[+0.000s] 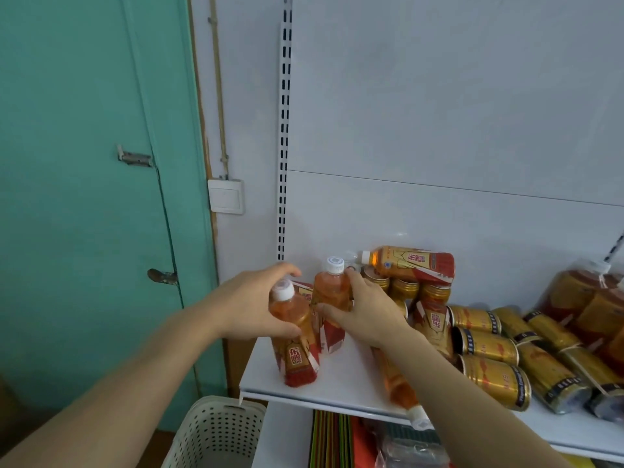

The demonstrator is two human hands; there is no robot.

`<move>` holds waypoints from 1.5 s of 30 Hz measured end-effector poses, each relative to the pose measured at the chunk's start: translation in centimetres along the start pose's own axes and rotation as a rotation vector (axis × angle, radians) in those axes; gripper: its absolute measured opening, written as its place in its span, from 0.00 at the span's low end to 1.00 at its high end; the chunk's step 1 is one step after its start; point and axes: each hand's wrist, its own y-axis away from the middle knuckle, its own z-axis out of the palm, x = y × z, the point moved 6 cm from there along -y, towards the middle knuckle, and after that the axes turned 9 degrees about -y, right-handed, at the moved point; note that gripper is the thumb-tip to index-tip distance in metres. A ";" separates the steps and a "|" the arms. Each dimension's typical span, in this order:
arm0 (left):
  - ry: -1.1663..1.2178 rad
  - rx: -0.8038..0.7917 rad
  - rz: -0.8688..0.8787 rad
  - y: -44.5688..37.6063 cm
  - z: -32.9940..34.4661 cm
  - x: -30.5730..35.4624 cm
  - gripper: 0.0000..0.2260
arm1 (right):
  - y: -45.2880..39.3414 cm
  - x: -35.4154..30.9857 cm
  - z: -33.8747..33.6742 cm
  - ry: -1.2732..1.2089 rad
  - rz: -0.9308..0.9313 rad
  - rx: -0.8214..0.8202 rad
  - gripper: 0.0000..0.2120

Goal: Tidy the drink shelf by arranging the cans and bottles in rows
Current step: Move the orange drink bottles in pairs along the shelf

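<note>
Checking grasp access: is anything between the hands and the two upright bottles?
No. The left hand grips the front bottle and the right hand grips the rear bottle directly.

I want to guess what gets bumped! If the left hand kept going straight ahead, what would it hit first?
Probably the white back panel; the left hand already grips a bottle, though depth is unclear.

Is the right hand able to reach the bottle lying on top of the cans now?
Probably not at once: the right hand grips an upright bottle. The lying bottle is just behind it on the cans, with nothing between, so once freed it looks reachable.
</note>
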 end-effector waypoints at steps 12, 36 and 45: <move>0.300 0.232 -0.141 1.0 3.1 -3.4 0.44 | -0.2 1.1 0.7 -0.231 -0.081 -0.132 0.31; 0.634 0.407 0.064 2.2 4.6 1.4 0.29 | 9.7 0.1 -3.8 -0.429 -0.025 0.313 0.42; 0.676 0.428 0.323 1.8 4.0 15.2 0.24 | 19.7 4.2 -12.6 -0.362 0.000 0.595 0.43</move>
